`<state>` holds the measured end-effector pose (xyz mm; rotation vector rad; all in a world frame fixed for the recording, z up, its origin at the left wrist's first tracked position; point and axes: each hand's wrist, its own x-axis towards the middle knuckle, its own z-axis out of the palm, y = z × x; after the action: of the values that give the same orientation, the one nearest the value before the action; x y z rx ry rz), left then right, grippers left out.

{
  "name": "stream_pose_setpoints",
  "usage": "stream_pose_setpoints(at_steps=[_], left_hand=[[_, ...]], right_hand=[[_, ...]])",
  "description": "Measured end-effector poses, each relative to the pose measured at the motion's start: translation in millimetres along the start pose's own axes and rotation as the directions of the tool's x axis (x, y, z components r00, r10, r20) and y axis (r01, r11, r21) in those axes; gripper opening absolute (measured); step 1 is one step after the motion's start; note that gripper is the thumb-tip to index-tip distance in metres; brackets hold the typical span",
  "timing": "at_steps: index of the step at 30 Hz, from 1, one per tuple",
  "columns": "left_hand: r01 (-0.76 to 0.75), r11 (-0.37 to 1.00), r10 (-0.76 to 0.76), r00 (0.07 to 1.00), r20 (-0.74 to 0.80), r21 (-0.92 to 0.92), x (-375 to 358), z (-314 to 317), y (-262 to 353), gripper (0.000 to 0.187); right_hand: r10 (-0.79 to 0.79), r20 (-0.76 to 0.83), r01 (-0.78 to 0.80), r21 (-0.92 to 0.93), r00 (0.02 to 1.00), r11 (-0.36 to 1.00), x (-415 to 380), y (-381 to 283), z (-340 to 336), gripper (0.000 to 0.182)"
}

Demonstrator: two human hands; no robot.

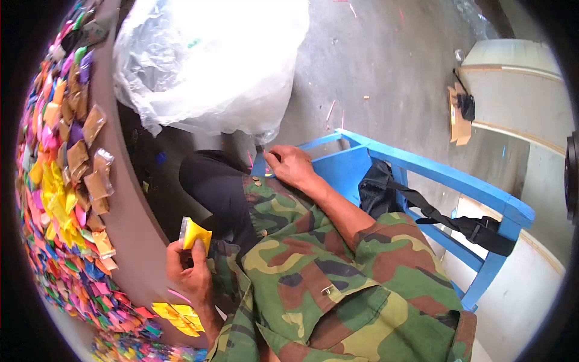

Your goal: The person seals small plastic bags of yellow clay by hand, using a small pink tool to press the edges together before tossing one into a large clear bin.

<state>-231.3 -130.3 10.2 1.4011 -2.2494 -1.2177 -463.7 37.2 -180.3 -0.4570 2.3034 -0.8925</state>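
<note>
My left hand (190,268), at the lower left beside the table edge, pinches a small yellow packet (198,235) with a clear strip at one end. My right hand (291,166) is by the blue chair, just below a large translucent plastic bag (211,66). Its fingers are drawn together on something small that I cannot make out. Several yellow packets (180,318) lie on the brown table (129,241), close to my left wrist.
Piles of small colourful packets (57,199) cover the left side of the table. The blue chair (446,172) has a black strap and bag (380,187) on it. A cardboard piece (458,117) and white panels (512,90) stand at the right.
</note>
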Motion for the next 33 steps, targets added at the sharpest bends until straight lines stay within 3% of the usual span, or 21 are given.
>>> stream_pose_setpoints(at_steps=[1,4,7,19,25,27,31,33], left_hand=[[-0.017,0.999,0.017,1.000,0.010,0.041,3.5,1.8,0.3,0.017],[-0.053,0.992,0.053,0.999,0.006,0.114,11.5,9.1,0.4,0.017],[-0.112,0.983,0.110,0.994,0.016,0.148,15.2,11.4,5.2,0.016],[-0.172,0.946,0.155,0.984,0.085,0.274,31.0,25.2,14.8,0.014],[-0.167,0.962,0.147,0.984,0.104,0.218,37.3,25.2,9.2,0.015],[-0.156,0.971,0.126,0.978,0.168,0.181,38.6,20.5,11.2,0.015],[-0.203,0.977,0.195,0.975,0.110,0.072,38.4,18.8,5.7,0.023],[-0.247,0.969,0.245,0.956,0.159,-0.007,42.6,12.4,14.7,0.021]], right_hand=[[0.065,0.028,-0.066,0.041,0.997,0.997,-0.7,1.7,4.3,0.031],[0.007,0.069,-0.001,-0.092,0.998,0.996,0.3,9.3,13.2,0.033],[0.055,0.078,-0.037,-0.218,0.995,0.975,3.6,6.6,17.3,0.034],[0.161,0.018,-0.154,-0.209,0.987,0.966,6.4,0.5,21.5,0.032],[0.214,-0.040,-0.217,-0.143,0.976,0.965,10.1,-5.5,22.2,0.033],[0.247,-0.038,-0.249,-0.173,0.968,0.953,12.3,-6.5,22.9,0.036],[0.226,-0.018,-0.222,-0.270,0.974,0.937,11.1,-5.1,25.0,0.040],[0.242,-0.017,-0.233,-0.347,0.970,0.908,11.7,-4.7,27.9,0.038]])
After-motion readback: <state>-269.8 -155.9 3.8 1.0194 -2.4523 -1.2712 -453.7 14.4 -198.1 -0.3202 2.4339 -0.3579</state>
